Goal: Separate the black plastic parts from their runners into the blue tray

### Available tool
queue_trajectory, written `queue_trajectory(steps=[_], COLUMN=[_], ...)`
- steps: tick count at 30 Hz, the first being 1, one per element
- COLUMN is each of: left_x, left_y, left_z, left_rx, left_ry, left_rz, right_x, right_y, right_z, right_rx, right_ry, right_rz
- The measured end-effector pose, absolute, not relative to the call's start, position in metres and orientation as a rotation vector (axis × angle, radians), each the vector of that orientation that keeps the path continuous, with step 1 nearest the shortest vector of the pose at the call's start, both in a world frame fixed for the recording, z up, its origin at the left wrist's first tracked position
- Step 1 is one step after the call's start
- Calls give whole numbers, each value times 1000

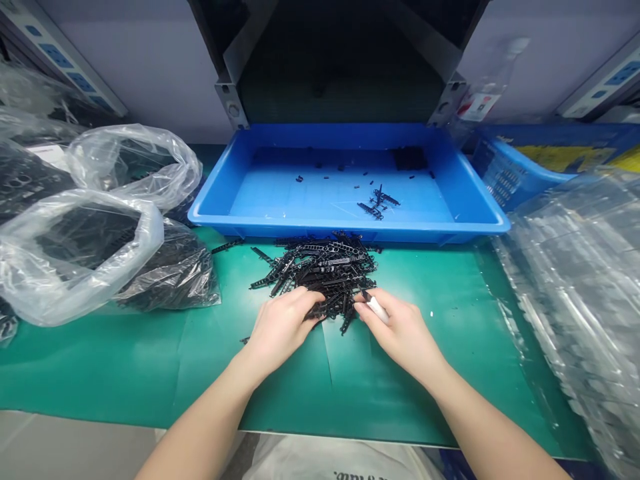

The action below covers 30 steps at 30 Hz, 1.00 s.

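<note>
A heap of black plastic parts (333,267), long and narrow with rows of holes, lies on the green mat in front of me. My left hand (285,325) is at its near left edge, thumb and finger closed around black plastic parts; how many is hidden. At the near right edge, my right hand (400,330) is closed on a small white-handled tool (377,309). The tool's dark tip points toward the heap, and its exact kind is unclear. Behind the heap stands a shallow blue tray (345,230) with a few black parts (379,203) and small scraps inside.
Open clear plastic bags (170,270) of black parts stand on the left. Stacked clear plastic trays (575,293) occupy the right side. A blue basket (505,167) and a plastic bottle (487,90) are at the back right. A dark chute (340,73) overhangs the blue tray.
</note>
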<state>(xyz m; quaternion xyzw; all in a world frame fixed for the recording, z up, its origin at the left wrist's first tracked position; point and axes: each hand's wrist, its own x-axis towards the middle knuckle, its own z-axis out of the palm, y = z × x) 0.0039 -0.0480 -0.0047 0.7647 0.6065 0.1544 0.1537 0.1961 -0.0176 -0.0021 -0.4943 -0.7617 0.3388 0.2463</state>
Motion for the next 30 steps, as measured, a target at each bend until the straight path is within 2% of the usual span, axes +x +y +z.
queue_trajectory(steps=[3, 8, 11, 16, 23, 30], left_x=[6, 13, 18, 21, 22, 20], left_y=[-49, -53, -54, -51, -53, -54], left_z=[-9, -7, 1, 14, 5, 3], left_rx=[2281, 2293, 2047, 1431, 955, 934], left_ry=[1762, 1618, 1577, 1293, 1267, 1290], left_rz=[310, 639, 742, 678, 847, 932], right_x=[193, 189, 190, 191, 194, 194], right_y=[-21, -27, -25, -23, -26, -30], right_z=[-4, -6, 0, 8, 4, 3], right_rx=[-1341, -1298, -1205, -1097, -1140, -1015], right_ry=[-2152, -2055, -1957, -1879, -2011, -2344], right_rz=[998, 1156, 1356, 1573, 1142, 920])
